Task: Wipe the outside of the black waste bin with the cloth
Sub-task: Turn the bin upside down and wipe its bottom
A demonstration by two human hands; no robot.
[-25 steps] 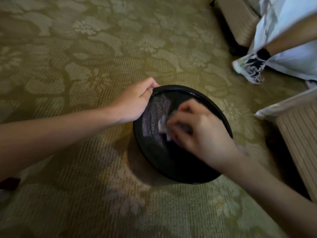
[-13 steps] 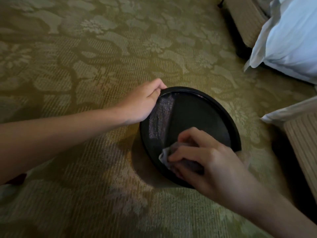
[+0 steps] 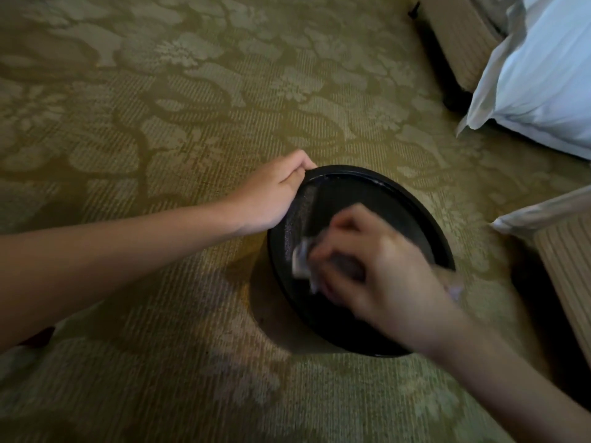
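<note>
The black waste bin (image 3: 393,199) stands on the patterned carpet, seen from above as a round black rim with a dark inside. My left hand (image 3: 271,193) grips the rim at its far left edge, fingers curled over it. My right hand (image 3: 377,266), blurred by motion, holds a small pale cloth (image 3: 302,260) bunched under its fingers and presses it against the bin near the left inner side. Most of the cloth is hidden by the hand.
Green-gold floral carpet (image 3: 160,123) covers the floor. A bed base with white bedding (image 3: 537,75) fills the upper right corner. A second ribbed base with a white sheet edge (image 3: 563,260) stands close to the bin's right side.
My right hand with the cloth has moved from the bin's near rim up toward its middle and left side. My left hand keeps its grip on the rim.
</note>
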